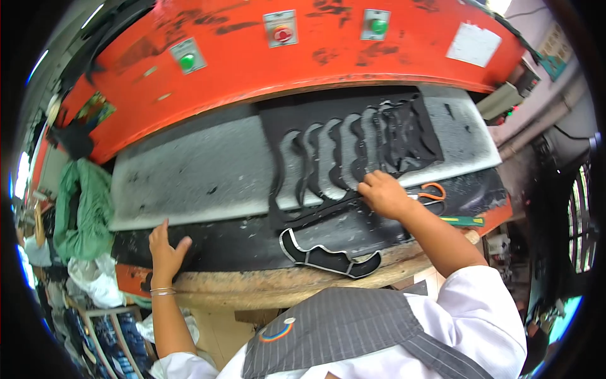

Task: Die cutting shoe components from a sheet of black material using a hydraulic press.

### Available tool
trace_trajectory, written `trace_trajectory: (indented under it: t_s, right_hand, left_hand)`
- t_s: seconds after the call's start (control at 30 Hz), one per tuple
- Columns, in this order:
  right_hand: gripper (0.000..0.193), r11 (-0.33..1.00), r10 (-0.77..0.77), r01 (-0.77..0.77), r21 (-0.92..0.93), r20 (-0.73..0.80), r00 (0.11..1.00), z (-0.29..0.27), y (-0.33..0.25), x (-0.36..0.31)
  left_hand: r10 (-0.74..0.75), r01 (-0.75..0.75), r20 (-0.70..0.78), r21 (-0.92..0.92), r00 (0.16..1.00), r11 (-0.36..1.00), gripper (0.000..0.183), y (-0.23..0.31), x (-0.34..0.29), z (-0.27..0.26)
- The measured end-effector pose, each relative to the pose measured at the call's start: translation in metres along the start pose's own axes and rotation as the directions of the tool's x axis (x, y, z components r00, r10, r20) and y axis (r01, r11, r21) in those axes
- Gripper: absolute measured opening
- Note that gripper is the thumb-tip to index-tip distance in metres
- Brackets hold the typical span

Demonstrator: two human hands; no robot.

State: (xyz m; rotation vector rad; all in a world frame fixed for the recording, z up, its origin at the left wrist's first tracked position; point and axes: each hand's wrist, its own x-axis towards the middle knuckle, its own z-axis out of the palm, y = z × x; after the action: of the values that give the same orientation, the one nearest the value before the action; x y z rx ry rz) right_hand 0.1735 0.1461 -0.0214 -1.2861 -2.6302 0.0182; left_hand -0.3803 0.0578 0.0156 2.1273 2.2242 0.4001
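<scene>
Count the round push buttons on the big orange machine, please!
3: a left green button, a red button in the middle, and a right green button. Any outside the view would be hidden.

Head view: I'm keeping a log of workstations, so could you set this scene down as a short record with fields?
Left hand: open and spread near the grey board's front edge, holding nothing visible
Right hand: curled at the black sheet's near edge; grip unclear
Sheet: wavy cut-outs, lying on the board
Nearest the person: silver-rimmed curved shape by the wooden edge
Beside the right hand: orange-handled scissors
Behind the board: red panel with two green buttons and one red button
</scene>
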Motion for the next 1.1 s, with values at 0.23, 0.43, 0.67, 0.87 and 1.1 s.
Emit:
trace_trajectory:
  t_s: [0.23,0.43,0.67,0.87,1.1]
  right_hand:
    - [0.028,0.996,0.033,-0.035,-0.08,-0.025,0.999,-0.017,0.019,-0.006]
    - [0.027,0.999,0.043,-0.044,0.01,0.124,0.991,-0.025,0.032,-0.008]
    - [0.023,0.977,0.034,-0.06,0.202,0.128,0.991,-0.078,0.013,-0.028]
    - [0.025,0.898,-0.174,0.018,0.441,0.315,0.933,-0.062,-0.065,-0.063]
    - [0.022,0.915,-0.073,-0.076,0.396,0.347,0.935,-0.069,-0.084,-0.091]
  left_hand:
    - [-0.088,0.513,0.518,-0.855,0.851,-0.078,0.066,0.187,0.167,0.082]
    - [-0.16,0.56,0.558,-0.828,0.815,-0.034,0.04,0.259,0.245,0.128]
    - [-0.19,0.501,0.474,-0.855,0.86,0.135,0.026,0.248,0.242,0.072]
    - [-0.218,0.576,0.533,-0.767,0.818,0.284,0.024,0.18,0.138,0.057]
    - [-0.18,0.154,0.037,-0.702,0.983,0.696,0.039,0.128,0.028,0.072]
